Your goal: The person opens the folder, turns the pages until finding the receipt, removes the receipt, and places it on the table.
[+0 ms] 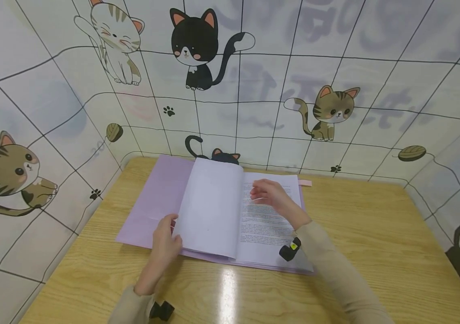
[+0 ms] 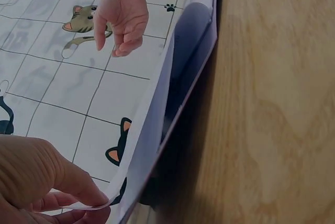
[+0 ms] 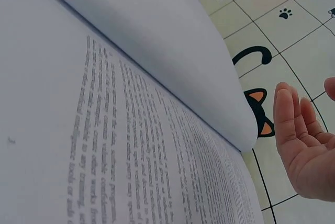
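One blank page is pinched by the left hand
Over printed text, the right hand is held relaxed

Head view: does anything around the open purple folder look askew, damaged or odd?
A small pink tab juts past the right edge of the purple folder, the only piece sticking out. The lifted page bows, but the left hand pinches it. No tear or spill shows.
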Motion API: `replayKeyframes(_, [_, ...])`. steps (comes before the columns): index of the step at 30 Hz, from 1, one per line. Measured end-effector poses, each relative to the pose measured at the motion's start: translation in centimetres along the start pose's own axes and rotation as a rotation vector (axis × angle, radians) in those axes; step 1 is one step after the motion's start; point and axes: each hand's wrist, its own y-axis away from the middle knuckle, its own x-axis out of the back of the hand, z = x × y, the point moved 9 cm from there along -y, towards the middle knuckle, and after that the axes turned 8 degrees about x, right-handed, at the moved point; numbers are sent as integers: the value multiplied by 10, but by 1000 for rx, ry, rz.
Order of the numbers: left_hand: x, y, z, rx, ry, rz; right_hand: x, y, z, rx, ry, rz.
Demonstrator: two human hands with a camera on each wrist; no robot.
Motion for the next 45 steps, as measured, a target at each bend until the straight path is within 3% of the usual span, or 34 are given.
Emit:
replayKeyframes(7, [-8,-1,-12,48,-62,-74,32,-10,11,-17,75,100])
replayKeyframes(18, [-20,-1,-24,113,-152,-179,96,-19,22,-84,96,269])
replayKeyframes(24, [-23,0,-32,135,-185,-196,122,-22,23,-153,184,357])
replayKeyframes(32, [-24,1,-33,140,-188,-201,141,-26,18,-131,352,413])
replayKeyframes(38, [-26,2,-40,169,-194,-210,145,-28,17,-104,431,387])
replayKeyframes(45, [-30,2,-47,180,-204,-224,152,-32,14,-61,607,366])
